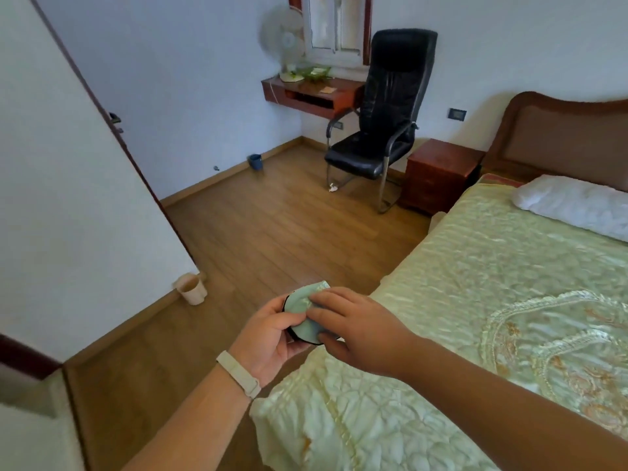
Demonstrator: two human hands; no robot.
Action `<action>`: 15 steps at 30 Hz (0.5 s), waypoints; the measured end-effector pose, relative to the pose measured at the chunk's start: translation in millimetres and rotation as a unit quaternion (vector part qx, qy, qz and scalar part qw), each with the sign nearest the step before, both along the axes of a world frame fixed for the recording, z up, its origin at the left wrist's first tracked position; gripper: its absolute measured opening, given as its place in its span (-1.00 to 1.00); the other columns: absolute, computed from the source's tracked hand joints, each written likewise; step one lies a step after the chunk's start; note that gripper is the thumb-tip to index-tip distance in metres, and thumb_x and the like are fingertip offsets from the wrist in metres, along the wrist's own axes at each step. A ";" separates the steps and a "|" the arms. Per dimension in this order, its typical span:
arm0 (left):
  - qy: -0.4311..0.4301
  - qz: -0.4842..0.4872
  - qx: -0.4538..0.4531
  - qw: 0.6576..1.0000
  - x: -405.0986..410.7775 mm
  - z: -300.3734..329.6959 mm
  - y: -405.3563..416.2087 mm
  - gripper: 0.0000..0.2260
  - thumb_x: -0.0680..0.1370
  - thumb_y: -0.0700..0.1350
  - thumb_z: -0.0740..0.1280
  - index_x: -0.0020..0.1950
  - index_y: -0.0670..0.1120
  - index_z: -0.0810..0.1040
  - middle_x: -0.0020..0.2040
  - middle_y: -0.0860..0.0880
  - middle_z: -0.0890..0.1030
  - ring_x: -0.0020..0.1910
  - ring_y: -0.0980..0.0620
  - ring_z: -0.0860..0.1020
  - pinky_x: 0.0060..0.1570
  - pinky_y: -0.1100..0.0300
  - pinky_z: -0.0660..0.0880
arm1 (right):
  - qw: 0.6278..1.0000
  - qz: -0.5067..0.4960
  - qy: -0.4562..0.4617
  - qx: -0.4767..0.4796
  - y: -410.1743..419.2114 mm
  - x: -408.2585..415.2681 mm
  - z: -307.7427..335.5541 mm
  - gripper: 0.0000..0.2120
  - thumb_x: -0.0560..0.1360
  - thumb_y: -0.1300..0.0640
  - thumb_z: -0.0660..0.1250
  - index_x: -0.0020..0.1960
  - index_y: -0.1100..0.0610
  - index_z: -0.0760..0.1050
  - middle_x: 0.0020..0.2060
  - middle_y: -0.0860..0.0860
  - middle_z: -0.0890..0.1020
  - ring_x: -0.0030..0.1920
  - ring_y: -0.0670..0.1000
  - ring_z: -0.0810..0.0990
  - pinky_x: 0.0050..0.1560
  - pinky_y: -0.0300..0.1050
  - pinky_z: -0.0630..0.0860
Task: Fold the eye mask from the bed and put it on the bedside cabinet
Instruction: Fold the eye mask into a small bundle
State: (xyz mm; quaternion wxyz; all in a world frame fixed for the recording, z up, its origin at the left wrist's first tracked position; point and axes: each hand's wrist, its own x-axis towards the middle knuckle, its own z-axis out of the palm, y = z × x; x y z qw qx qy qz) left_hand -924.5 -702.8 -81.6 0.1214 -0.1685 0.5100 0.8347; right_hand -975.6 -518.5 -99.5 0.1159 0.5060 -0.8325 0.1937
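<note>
A pale green eye mask (300, 305) with a black edge is held folded up between both hands, over the floor just off the bed's left edge. My left hand (268, 338), with a light wristband, cups it from the left and below. My right hand (353, 322) presses on it from the right, fingers over its top. Part of the mask is hidden by the fingers. The reddish-brown bedside cabinet (440, 173) stands far ahead, beside the headboard, and its top is bare.
The bed (492, 283) with a pale green quilted cover fills the right side, a white pillow (574, 205) at its head. A black office chair (377, 113) stands left of the cabinet. A small beige bin (192, 288) sits by the wall on the wooden floor.
</note>
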 end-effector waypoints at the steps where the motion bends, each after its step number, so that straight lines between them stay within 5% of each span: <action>1: 0.000 0.013 0.001 1.000 7.4 -1.5 -22.0 -0.73 0.55 -0.33 0.24 0.20 -0.16 0.56 0.02 -0.20 0.65 -0.02 -0.14 0.62 -0.13 -0.01 0.61 | 1.000 0.008 -0.001 0.002 -23.1 3.9 0.0 -0.65 0.54 0.03 0.25 0.31 0.07 0.41 0.28 0.05 0.47 0.28 0.08 0.41 0.26 -0.07 0.38; 7: -0.015 0.053 0.010 0.998 51.1 -8.6 -156.5 -0.75 0.53 -0.31 0.27 0.16 -0.15 0.61 0.04 -0.22 0.66 -0.01 -0.16 0.63 -0.18 0.00 0.61 | 0.999 0.036 -0.022 0.022 -160.5 38.3 0.4 -0.64 0.54 0.03 0.23 0.31 0.08 0.42 0.30 0.06 0.47 0.28 0.09 0.41 0.24 0.01 0.44; 15: -0.006 0.077 -0.004 0.997 84.7 -2.3 -309.1 -0.75 0.54 -0.25 0.31 0.20 -0.12 0.58 0.16 -0.24 0.62 0.15 -0.24 0.58 0.06 -0.12 0.56 | 0.998 0.042 -0.023 0.040 -314.5 65.1 9.8 -0.61 0.53 0.04 0.26 0.34 0.05 0.40 0.31 0.01 0.46 0.32 0.05 0.37 0.28 -0.06 0.39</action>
